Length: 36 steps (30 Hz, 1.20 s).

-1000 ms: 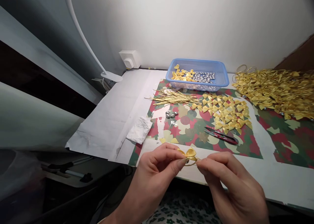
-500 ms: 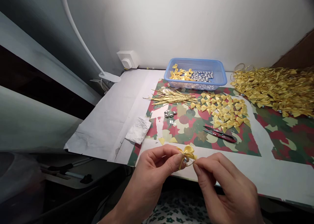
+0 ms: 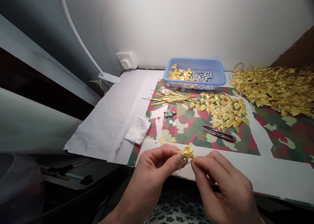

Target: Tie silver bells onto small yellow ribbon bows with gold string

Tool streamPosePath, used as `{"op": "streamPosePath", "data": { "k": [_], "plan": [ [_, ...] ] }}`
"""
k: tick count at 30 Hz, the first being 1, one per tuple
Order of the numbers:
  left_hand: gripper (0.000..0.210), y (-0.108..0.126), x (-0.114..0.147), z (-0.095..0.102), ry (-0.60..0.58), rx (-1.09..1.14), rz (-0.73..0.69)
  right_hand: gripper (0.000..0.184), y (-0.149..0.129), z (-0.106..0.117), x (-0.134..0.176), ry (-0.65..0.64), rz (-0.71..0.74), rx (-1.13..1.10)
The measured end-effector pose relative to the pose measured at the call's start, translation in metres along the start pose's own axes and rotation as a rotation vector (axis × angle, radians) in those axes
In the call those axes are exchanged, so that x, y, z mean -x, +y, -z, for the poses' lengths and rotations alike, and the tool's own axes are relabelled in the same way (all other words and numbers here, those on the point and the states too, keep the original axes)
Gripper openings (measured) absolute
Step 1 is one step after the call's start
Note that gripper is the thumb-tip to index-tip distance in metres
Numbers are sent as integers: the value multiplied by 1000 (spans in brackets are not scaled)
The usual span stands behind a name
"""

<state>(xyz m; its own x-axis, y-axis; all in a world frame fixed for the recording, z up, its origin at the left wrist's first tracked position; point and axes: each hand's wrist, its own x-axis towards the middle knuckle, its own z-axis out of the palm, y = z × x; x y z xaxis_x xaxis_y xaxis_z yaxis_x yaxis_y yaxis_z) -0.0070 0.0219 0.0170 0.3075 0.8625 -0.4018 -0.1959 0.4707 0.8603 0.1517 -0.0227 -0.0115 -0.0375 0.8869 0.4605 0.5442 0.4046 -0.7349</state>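
Note:
My left hand (image 3: pixel 157 171) pinches a yellow ribbon bow (image 3: pixel 188 150) between thumb and forefinger, just above the table's front edge. Under the bow's knot hangs a small silver bell (image 3: pixel 185 160), partly behind my left thumb. A thin gold cord (image 3: pixel 189 162) runs from the bell to my right hand (image 3: pixel 220 181), whose thumb and forefinger are closed on its end. Beyond the hands lie thread snips (image 3: pixel 219 134) with dark blades and a red handle. A few loose silver bells (image 3: pixel 169 114) and a bundle of gold cords (image 3: pixel 173 98) rest on the camouflage-patterned sheet.
A blue basket (image 3: pixel 196 85) at the wall holds yellow bows and silver bells. Several bows (image 3: pixel 222 109) are spread on the sheet. A big heap of finished-looking bows (image 3: pixel 274 90) lies right. Crumpled white tissue (image 3: pixel 138 130) and a lamp base (image 3: pixel 109 77) are left.
My right hand has come slightly left, closer to my left hand, and the cord loop between them looks smaller. The bow remains in my left fingers.

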Motion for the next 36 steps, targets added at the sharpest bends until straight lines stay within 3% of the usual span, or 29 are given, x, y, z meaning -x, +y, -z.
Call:
{"op": "streamPosePath", "data": {
  "k": [12, 23, 36],
  "plan": [
    [11, -1, 3, 3, -8, -44, 3, 18, 1, 0, -1, 17, 17, -28],
    [12, -3, 3, -2, -65, 84, 131, 16, 1, -8, 1, 66, 7, -84],
    [9, -2, 0, -1, -102, 395, 287, 16, 4, -4, 4, 21, -158, -226]
  ]
}}
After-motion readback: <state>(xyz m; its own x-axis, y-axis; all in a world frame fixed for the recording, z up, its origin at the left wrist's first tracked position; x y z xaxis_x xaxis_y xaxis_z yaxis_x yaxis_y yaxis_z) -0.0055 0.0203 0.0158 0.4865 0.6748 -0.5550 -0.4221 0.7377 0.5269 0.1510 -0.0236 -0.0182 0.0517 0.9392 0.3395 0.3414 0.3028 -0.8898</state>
